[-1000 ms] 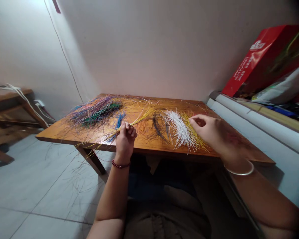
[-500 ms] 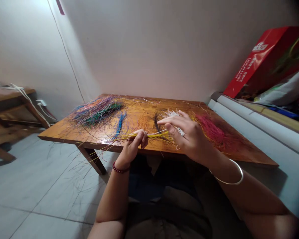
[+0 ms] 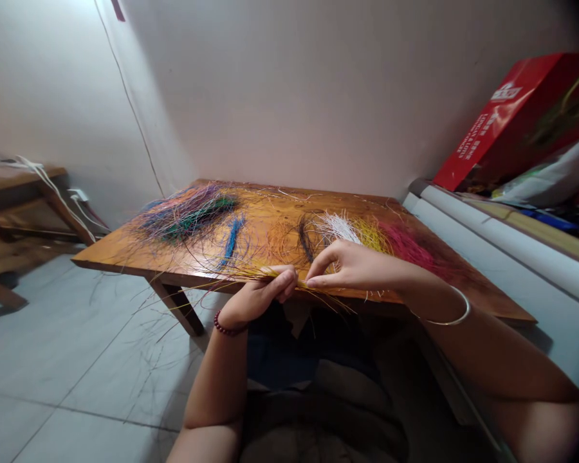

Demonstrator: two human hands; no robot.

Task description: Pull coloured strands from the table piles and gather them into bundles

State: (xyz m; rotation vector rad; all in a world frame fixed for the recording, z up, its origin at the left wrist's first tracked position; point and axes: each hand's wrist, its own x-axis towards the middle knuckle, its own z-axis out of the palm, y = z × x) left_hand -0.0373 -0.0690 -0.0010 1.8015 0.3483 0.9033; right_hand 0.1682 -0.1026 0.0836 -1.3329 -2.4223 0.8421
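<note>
My left hand (image 3: 265,292) is closed around a bundle of thin wire-like strands (image 3: 236,275), mostly yellow and dark, at the table's front edge. Their long ends fan out to the left past the edge, and shorter ends stick out on the right. Close beside it, my right hand (image 3: 367,267) pinches the bundle's right end between thumb and forefinger. Just beyond the right hand lie piles of white strands (image 3: 338,226), yellow strands (image 3: 374,238) and pink strands (image 3: 410,247). Black strands (image 3: 305,239) and orange strands (image 3: 277,241) lie further left.
Across the wooden table (image 3: 260,206), a blue bundle (image 3: 231,239) and a large tangled multicoloured heap (image 3: 188,215) lie to the left. A red box (image 3: 496,116) stands on a white surface (image 3: 492,257) at the right. Another wooden table (image 3: 24,180) with cables is far left.
My right hand has come down and left from above the white pile, its spread fingers now pinched at the bundle. My left hand has shifted slightly right and down, still gripping the strands.
</note>
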